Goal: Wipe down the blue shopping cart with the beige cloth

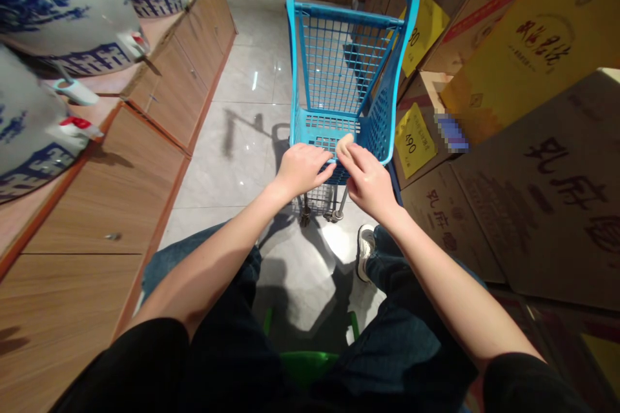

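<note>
A small blue plastic shopping cart (346,45) stands on the tiled floor straight ahead, its handle at the far end and its basket showing nothing inside. My left hand (301,169) rests on the near rim of the basket with its fingers curled over the edge. My right hand (369,179) is right beside it on the same rim, fingers closed and one fingertip raised against the mesh. The two hands almost touch. Below them the cart's metal legs and wheels (320,210) show.
Wooden cabinets (159,97) line the left side, topped by blue-and-white ceramic jars (62,6) with taps. Stacked cardboard boxes (542,187) with yellow price tags (414,141) crowd the right. A tiled aisle (252,64) runs ahead. A green stool (307,364) is under me.
</note>
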`<state>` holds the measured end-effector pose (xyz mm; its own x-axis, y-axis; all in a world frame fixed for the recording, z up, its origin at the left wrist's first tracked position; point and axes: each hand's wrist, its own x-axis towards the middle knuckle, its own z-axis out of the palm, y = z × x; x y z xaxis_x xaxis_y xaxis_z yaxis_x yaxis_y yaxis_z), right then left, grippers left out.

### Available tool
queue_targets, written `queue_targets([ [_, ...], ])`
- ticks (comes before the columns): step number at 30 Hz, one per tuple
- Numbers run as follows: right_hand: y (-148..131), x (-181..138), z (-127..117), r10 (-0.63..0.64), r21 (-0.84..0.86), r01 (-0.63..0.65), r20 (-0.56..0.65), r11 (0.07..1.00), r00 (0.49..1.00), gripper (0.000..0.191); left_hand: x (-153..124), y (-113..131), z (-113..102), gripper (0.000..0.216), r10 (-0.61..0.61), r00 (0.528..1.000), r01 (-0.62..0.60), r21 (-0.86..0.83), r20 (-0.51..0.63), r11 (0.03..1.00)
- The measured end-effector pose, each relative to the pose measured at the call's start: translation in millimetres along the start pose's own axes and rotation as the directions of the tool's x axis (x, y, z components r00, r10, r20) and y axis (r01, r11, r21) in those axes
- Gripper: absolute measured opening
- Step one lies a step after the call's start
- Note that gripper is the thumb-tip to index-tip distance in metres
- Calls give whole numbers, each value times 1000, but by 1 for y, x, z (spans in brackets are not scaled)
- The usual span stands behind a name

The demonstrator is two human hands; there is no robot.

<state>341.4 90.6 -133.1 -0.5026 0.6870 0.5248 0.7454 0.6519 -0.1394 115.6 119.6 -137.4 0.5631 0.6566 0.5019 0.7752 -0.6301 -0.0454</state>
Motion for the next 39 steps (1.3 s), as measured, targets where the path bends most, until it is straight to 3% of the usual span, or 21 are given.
queue_targets([
  [3, 3, 2, -4, -71, 64, 67, 57, 996, 996, 68, 0, 0, -1, 37, -9, 1000, 9, 3, 4, 1000],
  [9, 12, 4, -14, 137, -6, -137, 29, 991, 990, 63, 1, 1, -2, 38, 7, 1000, -7, -10, -7, 1000],
  [15, -1, 2, -2, -48, 23, 47, 45, 999, 998, 69, 0, 1, -1, 37, -4, 1000, 4, 15, -3, 1000],
  [18, 6, 6, -14, 12, 16, -13, 77, 1000, 997, 65, 0, 1, -1, 38, -6, 1000, 6, -5, -2, 1000],
  [22, 7, 7, -17, 151, -61, -149, 16, 987, 988, 59, 1, 1, -2, 38, -17, 1000, 18, -42, 15, 999],
  [26, -7, 2, -4, 66, -66, -66, 1, 996, 998, 63, 1, 2, -3, 37, -18, 1000, 19, -40, 20, 999],
  [29, -5, 3, -7, 5, -5, -5, 62, 1000, 998, 65, 0, 1, -3, 37, -22, 1000, 22, -34, 20, 999],
  [35, 12, 4, -21, 181, -24, -180, 43, 983, 983, 59, 1, 1, -3, 39, -19, 999, 20, -34, 32, 999],
  [39, -2, -2, -6, 82, -46, -81, 5, 996, 997, 60, 2, 2, -4, 38, -28, 999, 30, -46, 45, 999],
])
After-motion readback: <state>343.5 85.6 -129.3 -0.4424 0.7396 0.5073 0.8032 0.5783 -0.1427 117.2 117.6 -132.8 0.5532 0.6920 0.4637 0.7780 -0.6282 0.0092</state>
